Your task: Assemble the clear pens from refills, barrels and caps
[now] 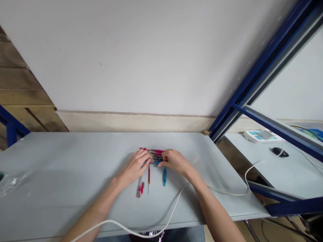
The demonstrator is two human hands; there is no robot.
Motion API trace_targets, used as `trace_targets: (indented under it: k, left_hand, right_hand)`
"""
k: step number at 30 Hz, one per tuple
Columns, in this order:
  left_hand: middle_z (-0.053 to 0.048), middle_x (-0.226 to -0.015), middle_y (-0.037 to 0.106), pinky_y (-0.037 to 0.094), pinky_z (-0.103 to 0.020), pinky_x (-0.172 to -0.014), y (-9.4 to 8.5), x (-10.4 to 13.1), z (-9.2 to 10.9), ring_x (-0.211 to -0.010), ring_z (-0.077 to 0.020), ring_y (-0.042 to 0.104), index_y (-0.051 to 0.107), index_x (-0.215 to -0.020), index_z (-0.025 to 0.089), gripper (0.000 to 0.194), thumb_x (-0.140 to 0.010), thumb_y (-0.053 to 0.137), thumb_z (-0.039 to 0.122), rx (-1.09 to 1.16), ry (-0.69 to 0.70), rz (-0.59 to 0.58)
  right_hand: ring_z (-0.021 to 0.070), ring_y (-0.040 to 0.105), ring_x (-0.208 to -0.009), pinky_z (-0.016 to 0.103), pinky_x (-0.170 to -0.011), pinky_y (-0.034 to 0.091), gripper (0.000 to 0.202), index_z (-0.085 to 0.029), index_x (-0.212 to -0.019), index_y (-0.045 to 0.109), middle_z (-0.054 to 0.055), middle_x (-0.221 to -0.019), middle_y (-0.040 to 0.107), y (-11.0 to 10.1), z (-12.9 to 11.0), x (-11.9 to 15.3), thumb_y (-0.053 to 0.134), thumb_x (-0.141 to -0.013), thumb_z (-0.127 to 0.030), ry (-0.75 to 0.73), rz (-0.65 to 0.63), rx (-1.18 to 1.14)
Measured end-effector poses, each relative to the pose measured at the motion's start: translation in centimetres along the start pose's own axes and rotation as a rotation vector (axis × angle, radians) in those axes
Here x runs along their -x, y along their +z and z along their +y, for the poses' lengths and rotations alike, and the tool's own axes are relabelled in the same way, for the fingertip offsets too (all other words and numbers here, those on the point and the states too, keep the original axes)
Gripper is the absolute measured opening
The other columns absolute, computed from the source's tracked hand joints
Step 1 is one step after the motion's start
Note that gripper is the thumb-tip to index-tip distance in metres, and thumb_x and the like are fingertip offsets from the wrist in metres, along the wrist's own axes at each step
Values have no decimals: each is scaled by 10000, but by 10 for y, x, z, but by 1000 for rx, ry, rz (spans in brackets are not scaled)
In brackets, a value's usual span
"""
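White cable (106, 221) looping across the front, nearest of all, and beyond it the action: a bundle of slim pens (157, 155) lying sideways on the grey table (68, 174), pink ones at the far side, dark ones in the middle, blue nearest. Left hand (138, 163) at one end, fingers bent over the tips; right hand (175, 160) at the other, fingers curled against the ends. Pinching or merely steadying? Fingers hide the contact, so I can't tell for either. These should be light, stiff and smooth, quick to roll; best hold is around the middles, all together, gently with any thin tips. Just this side lie a slim red refill (149, 174), a clear-and-pink cap (140, 190) and a blue pen barrel (164, 176). Out left, clear plastic (10, 185); out right, past the blue frame (260, 64), a black mouse (280, 152) and a white desk device (262, 136).
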State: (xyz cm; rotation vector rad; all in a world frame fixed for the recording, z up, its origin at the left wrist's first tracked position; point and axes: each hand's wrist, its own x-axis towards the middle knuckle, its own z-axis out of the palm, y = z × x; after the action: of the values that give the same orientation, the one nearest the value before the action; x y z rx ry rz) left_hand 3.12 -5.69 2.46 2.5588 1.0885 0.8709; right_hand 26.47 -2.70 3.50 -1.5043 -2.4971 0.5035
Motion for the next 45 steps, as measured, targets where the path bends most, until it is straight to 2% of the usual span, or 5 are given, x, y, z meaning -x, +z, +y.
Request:
trace_targets:
  k: [11,17,25,35,45]
  left_hand:
    - [-46,-980,649,470,-372,-858,0,0,-6,-960,-210,594,601,-958,207,196,-1011,415,173,-46,-34,25]
    - [-42,-919,688,463,-308,-759,-2,1,-2,-839,-193,648,598,-976,218,178,-999,423,193,-52,-143,21]
    - [-17,-663,617,286,-274,-574,-19,6,8,-610,-193,605,564,-825,230,177,-952,444,253,-282,-365,-223]
    - [34,-442,518,318,-218,-396,-39,19,2,-366,-122,456,498,-642,206,285,-855,474,393,237,-646,-808]
    - [25,-443,512,330,-205,-341,-35,18,6,-339,-114,461,525,-628,194,291,-835,496,396,249,-659,-831]
  right_hand:
    - [141,501,-715,242,-621,294,206,-180,-816,586,16,-842,628,5,-6,2,759,-812,-291,-61,8,8]
    - [180,568,-845,249,-693,361,107,-189,-888,564,44,-932,640,9,-32,8,658,-842,-167,-182,66,-27]
    - [168,619,-624,289,-579,280,229,-191,-845,606,43,-781,708,23,-69,17,470,-1016,-260,-136,61,131]
    - [217,678,-660,292,-566,323,327,-161,-877,703,111,-815,754,42,-75,15,434,-1026,-272,-114,-33,291]
    - [199,643,-590,285,-547,292,203,-165,-798,733,91,-747,753,32,-74,17,569,-885,-248,-89,-62,225]
